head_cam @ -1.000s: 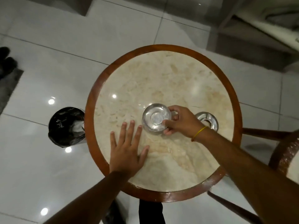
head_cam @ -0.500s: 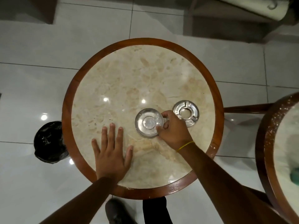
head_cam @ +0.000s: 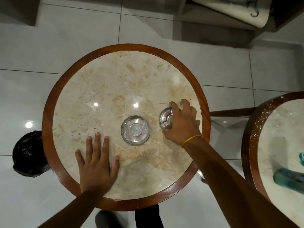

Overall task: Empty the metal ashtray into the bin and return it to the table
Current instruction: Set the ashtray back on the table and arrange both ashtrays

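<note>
Grip, right hand (head_cam: 181,124): fingers closed around the ashtray lid (head_cam: 165,118), which is tilted on edge.
Grip, left hand (head_cam: 97,163): flat, fingers spread, palm down on the table (head_cam: 105,83), holding nothing.
Ashtray base (head_cam: 135,130): upright on the table, just left of the lid, apart from both hands.
Bin (head_cam: 28,153): black-lined, on the floor at the table's left edge.
Wristband (head_cam: 190,139): yellow, right wrist.
</note>
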`<state>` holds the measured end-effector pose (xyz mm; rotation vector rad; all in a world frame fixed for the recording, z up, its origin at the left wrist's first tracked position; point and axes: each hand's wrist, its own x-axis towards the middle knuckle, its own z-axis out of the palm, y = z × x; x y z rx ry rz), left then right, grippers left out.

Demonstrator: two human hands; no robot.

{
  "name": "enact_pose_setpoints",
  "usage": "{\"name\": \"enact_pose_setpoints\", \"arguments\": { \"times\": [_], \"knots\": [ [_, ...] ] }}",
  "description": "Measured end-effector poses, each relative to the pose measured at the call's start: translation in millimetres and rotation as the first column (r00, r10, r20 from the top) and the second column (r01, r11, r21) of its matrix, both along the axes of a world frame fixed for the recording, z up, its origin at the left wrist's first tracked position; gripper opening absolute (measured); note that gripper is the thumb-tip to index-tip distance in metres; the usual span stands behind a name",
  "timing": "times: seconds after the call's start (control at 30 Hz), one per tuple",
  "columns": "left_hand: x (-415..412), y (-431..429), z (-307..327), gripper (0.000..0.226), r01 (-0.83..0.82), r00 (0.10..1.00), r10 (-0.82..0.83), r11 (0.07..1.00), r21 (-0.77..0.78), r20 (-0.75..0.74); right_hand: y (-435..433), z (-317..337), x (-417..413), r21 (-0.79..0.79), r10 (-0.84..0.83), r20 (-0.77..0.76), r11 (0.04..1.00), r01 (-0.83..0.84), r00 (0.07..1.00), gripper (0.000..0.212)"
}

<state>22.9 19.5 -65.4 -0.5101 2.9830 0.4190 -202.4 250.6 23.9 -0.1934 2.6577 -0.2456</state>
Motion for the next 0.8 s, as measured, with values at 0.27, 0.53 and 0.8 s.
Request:
{"name": "enact_pose_setpoints", "arguments": {
  "times": [0.27, 0.53, 0.8],
  "knots": [
    [-0.5, 0.0, -1.1, 0.081, -0.001, 1.000, 0.001, 1.000, -0.010, 0.008, -6.1, -10.4, 1.6, 0.009, 0.025, -0.007, 1.000, -0.025, 1.000, 0.099],
    [-0.5, -0.8, -2.0, 0.081, 0.004, 1.000, -0.004, 1.000, -0.007, 0.000, -11.0, -0.7, 0.0, -0.142, -0.051, -0.004, 0.989, 0.050, 0.999, 0.099],
    [-0.3, -1.4, -3.2, 0.080, 0.011, 0.999, -0.009, 0.999, -0.045, 0.043, -73.8, 33.0, 30.7, -0.247, 0.149, -0.046, 0.956, -0.155, 0.988, 0.092]
  ]
}}
